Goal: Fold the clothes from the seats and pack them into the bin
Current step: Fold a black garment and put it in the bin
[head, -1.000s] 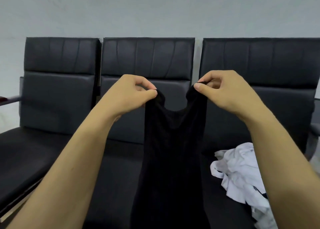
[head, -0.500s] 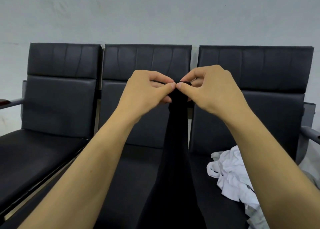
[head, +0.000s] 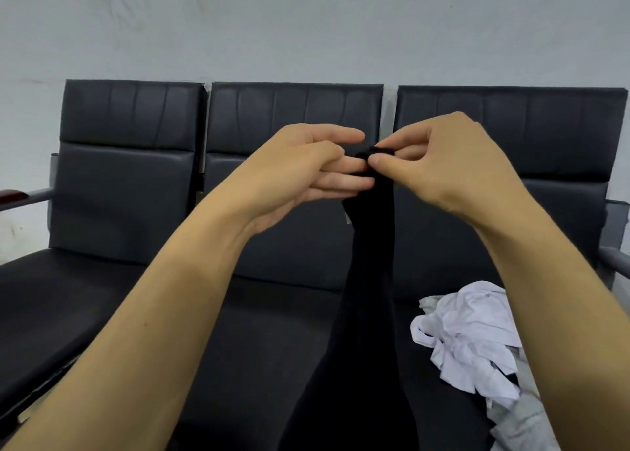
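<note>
Now | right hand (head: 450, 171) pinches black garment (head: 370, 280) top, cloth hanging before middle seat (head: 293, 212) | left hand (head: 300, 174) fingers straight, touching it | white clothes (head: 467, 334) heaped on right seat

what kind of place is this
Probably a waiting area or lobby: a row of joined black padded seats with metal armrests stands against a bare pale wall. Loose white clothes lie on the right-hand seat.
</note>
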`<action>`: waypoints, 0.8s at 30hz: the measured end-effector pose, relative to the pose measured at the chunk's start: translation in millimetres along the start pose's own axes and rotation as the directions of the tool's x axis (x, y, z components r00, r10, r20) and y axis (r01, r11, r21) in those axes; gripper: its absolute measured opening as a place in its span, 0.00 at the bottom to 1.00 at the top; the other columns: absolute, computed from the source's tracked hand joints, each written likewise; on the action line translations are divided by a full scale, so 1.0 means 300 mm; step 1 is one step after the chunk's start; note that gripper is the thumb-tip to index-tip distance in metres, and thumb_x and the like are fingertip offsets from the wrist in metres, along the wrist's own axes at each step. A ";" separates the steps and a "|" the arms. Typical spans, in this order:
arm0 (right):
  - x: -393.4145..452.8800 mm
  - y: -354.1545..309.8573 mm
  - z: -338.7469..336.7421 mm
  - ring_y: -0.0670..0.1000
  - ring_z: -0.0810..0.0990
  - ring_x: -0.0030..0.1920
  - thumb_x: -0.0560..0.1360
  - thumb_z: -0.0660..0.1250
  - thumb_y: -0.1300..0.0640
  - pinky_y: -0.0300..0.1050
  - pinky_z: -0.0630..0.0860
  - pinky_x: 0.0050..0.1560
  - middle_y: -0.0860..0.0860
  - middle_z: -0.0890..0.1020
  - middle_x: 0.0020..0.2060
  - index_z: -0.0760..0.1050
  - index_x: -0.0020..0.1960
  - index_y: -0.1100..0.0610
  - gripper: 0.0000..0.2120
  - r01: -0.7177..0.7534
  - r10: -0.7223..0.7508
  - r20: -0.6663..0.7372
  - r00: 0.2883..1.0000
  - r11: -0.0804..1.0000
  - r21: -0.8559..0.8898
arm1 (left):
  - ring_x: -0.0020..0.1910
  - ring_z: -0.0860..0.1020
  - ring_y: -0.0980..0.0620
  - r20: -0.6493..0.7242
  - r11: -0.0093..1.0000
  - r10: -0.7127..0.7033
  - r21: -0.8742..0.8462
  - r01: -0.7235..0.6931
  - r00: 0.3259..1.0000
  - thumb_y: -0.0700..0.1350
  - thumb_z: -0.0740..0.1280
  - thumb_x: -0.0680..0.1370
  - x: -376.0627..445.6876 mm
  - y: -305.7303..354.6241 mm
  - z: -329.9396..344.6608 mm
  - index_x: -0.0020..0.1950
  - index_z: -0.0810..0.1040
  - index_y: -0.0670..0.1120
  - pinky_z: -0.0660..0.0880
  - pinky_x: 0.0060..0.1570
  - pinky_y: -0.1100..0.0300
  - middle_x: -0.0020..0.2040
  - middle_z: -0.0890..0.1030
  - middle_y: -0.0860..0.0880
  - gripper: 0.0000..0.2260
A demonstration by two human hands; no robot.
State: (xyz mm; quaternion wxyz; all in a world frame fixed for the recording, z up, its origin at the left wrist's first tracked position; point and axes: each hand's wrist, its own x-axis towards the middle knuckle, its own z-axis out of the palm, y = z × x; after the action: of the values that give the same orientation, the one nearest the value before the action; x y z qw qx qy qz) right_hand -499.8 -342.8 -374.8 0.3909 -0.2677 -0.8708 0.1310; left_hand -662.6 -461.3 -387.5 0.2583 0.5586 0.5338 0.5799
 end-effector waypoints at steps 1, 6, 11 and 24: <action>0.002 0.007 -0.003 0.37 0.83 0.47 0.78 0.72 0.45 0.29 0.72 0.46 0.40 0.87 0.44 0.85 0.58 0.44 0.10 0.006 -0.005 -0.013 1.000 0.999 0.047 | 0.54 0.87 0.49 -0.026 0.999 0.025 0.030 -0.024 0.999 0.37 0.58 0.86 0.001 -0.006 -0.013 0.73 0.74 0.44 0.83 0.57 0.56 0.57 0.87 0.44 0.16; 0.014 0.040 -0.035 0.40 0.83 0.40 0.80 0.71 0.50 0.38 0.74 0.47 0.44 0.88 0.41 0.86 0.55 0.49 0.07 0.075 -0.062 -0.046 0.997 0.898 0.434 | 0.63 0.82 0.56 0.011 0.966 0.022 0.257 -0.024 1.000 0.53 0.74 0.80 0.017 -0.106 -0.097 0.75 0.73 0.52 0.82 0.59 0.55 0.66 0.81 0.50 0.25; 0.024 0.056 -0.055 0.43 0.80 0.41 0.81 0.71 0.51 0.38 0.74 0.41 0.49 0.87 0.46 0.85 0.59 0.51 0.10 0.068 -0.045 -0.054 0.998 0.823 0.564 | 0.63 0.83 0.50 0.192 0.973 -0.040 0.231 -0.005 0.981 0.49 0.72 0.78 0.000 -0.165 -0.074 0.65 0.82 0.49 0.79 0.65 0.49 0.62 0.85 0.49 0.15; 0.068 -0.073 -0.153 0.43 0.84 0.41 0.83 0.69 0.52 0.33 0.74 0.37 0.43 0.87 0.37 0.84 0.52 0.48 0.05 0.213 -0.122 -0.211 0.970 0.846 0.489 | 0.62 0.82 0.41 0.385 0.932 -0.046 0.349 -0.099 0.922 0.45 0.73 0.80 -0.047 -0.096 -0.086 0.71 0.78 0.50 0.78 0.66 0.43 0.62 0.84 0.45 0.19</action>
State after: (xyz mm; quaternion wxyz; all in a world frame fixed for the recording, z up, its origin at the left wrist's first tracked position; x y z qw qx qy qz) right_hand -484.4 -348.2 -322.4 0.5310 -0.0883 -0.7885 0.2976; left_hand -691.6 -473.9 -413.9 0.2435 0.7073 0.5619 0.3532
